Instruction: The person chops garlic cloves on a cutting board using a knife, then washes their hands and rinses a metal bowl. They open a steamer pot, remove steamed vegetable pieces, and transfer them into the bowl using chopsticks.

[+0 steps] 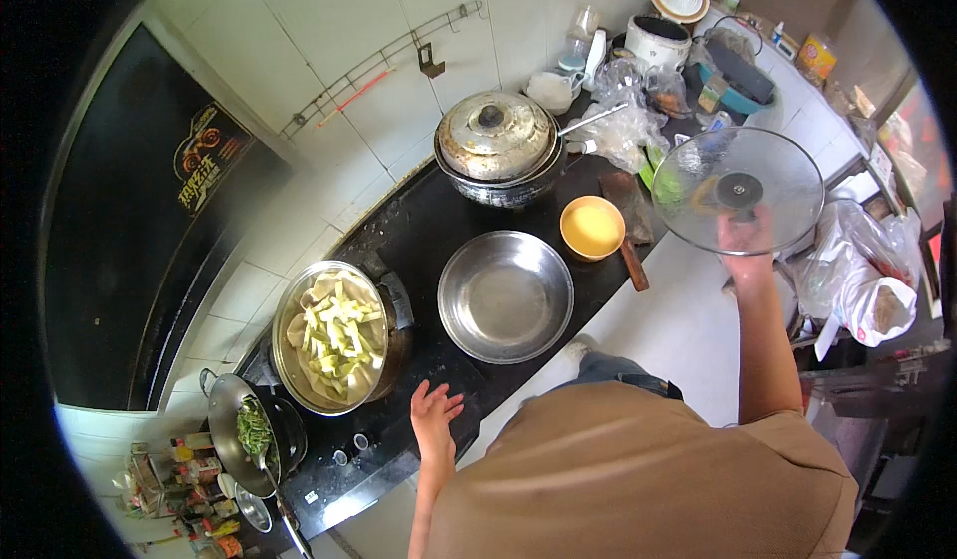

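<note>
My right hand grips a round glass lid by its dark central knob, off to the right of the counter. The hand shows partly through the glass. My left hand hovers over the counter's front edge with fingers apart, holding nothing. Beyond it and to its left is a wide steel pot holding pale green vegetable strips on top of pale, flat pieces. A steel basin rests on the black counter, its shiny bottom visible. Beside the basin stands an orange bowl of yellow liquid.
A wok with green vegetables and a metal spatula sits at lower left, near several seasoning bottles. A lidded pot stands by the wall. A cleaver lies beside the bowl, its handle over the edge. Plastic bags crowd the corner.
</note>
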The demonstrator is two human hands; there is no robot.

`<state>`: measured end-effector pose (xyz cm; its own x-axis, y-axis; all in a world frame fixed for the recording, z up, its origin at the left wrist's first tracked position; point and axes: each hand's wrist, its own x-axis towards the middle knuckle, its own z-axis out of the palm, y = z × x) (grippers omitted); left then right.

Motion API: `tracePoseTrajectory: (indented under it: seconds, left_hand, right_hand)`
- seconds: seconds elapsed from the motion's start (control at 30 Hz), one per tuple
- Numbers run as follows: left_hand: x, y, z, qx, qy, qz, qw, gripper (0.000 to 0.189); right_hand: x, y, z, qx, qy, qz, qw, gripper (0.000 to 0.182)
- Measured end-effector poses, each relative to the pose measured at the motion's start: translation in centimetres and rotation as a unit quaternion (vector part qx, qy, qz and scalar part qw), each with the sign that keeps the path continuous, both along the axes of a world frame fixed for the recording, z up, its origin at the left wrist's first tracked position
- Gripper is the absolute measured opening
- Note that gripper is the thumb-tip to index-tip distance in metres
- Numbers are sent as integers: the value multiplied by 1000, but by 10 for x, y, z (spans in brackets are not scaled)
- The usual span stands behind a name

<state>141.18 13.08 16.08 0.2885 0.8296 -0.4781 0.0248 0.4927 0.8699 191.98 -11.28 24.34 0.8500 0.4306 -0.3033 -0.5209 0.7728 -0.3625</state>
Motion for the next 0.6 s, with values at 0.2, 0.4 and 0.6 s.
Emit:
tracePoseTrajectory:
  seconds: [0.2,0.4,0.6]
  left_hand:
    - [42,-5,17,-6,25,1,1000,54]
    - [74,-12,28,2,38,19,999,52]
    - [74,-27,35,-6,43,62,997,52]
  right_hand:
    - [-64,65,-9,-35,-3,158,987,26]
    - [-131,138,-9,-189,-126,305,925,34]
    - [-164,190,-5,-175,-151,389,892,38]
